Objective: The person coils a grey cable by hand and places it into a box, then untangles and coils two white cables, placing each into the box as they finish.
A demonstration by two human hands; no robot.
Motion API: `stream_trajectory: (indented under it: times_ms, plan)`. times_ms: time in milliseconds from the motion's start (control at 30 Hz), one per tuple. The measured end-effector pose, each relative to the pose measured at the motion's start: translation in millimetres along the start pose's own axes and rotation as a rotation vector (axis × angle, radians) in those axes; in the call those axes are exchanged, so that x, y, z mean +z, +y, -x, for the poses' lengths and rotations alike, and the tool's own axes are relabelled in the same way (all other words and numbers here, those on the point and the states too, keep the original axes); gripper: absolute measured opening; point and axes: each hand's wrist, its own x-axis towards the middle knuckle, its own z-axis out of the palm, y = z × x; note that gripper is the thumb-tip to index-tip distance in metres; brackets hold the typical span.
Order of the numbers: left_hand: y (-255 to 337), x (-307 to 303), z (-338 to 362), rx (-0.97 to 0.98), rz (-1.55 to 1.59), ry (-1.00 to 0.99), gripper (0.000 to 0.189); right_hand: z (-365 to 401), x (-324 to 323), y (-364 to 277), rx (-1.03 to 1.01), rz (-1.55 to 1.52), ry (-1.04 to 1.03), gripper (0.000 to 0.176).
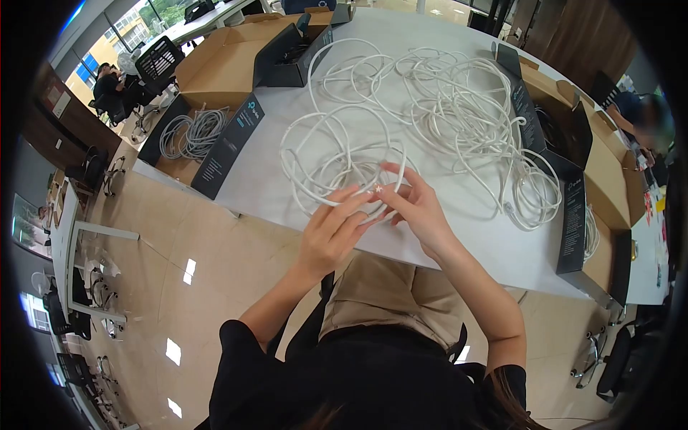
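Observation:
Loops of white cable point(337, 154) rise from the table's near edge, with both of my hands at their lower right side. My left hand point(335, 231) has its fingers bent round the lower strands. My right hand point(416, 208) pinches the cable between thumb and forefinger, close to the left fingertips. A small pale piece shows between the fingertips, too small to make out. Beyond my right hand lies a larger tangle of white cable point(466, 107), with a smaller coil point(534, 197) at its near right end.
On the white table point(287, 208), an open box point(229, 154) at the left holds a grey cable coil. Another box point(290, 54) stands behind it. Open dark boxes point(573, 222) line the right side. People sit at the far left and far right.

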Motion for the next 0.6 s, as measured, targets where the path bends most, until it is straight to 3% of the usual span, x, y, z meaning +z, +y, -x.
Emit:
stream_trajectory:
  times_ms: [200,233,333,433,600]
  plan:
    - [-11.9,-35.5,-10.0,-0.182,-0.084,0.071,0.022,-1.8,1.2,-21.2,-0.055,-0.181,-0.087,0.027]
    - [-16.5,-44.4,-10.3,-0.219,-0.132,0.034,0.015,-3.8,1.4,-20.1,-0.110,-0.099,-0.043,0.029]
    - [-24.8,-54.8,-5.7,-0.568,0.269,0.129,0.008,-13.4,4.6,-1.8,-0.351,0.348,0.056,0.033]
    - [-38.6,-56.8,3.3,-0.553,0.314,0.081,0.007,-8.3,27.0,-2.0,-0.583,0.817,0.184,0.037]
    - [-26.3,-50.4,-1.6,-0.587,0.577,0.122,0.008,-8.5,43.0,1.7,-0.631,0.764,0.320,0.037]
